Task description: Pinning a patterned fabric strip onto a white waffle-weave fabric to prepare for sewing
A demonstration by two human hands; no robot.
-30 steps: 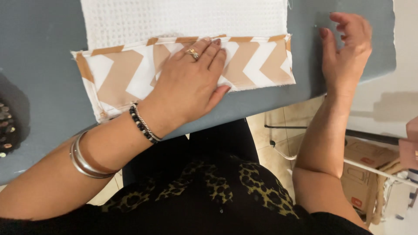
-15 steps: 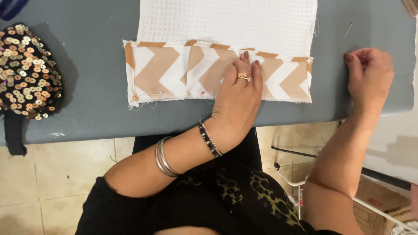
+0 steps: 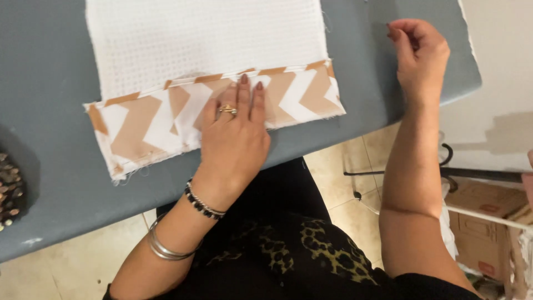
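Observation:
A white waffle-weave cloth (image 3: 205,41) lies on the grey ironing board (image 3: 50,183), with a tan and white zigzag fabric strip (image 3: 141,125) folded along its near edge. My left hand (image 3: 236,139) lies flat on the strip's middle, fingers together, pressing it down; it wears a ring, and bracelets circle the wrist. Over the board's right end, my right hand (image 3: 419,53) hovers to the right of the cloth with its fingers curled. Whether anything small sits between its fingertips cannot be made out.
A sequined bag (image 3: 8,189) sits at the board's left edge. Below the board's right end are tiled floor, a dark metal rack (image 3: 444,172) and cardboard boxes (image 3: 488,222). My lap in dark and leopard-print clothing is against the board's near edge.
The view has swung left, so the cloth and board sit more to the left and tilted. My left hand stays pressed on the strip; my right hand has curled its fingers more.

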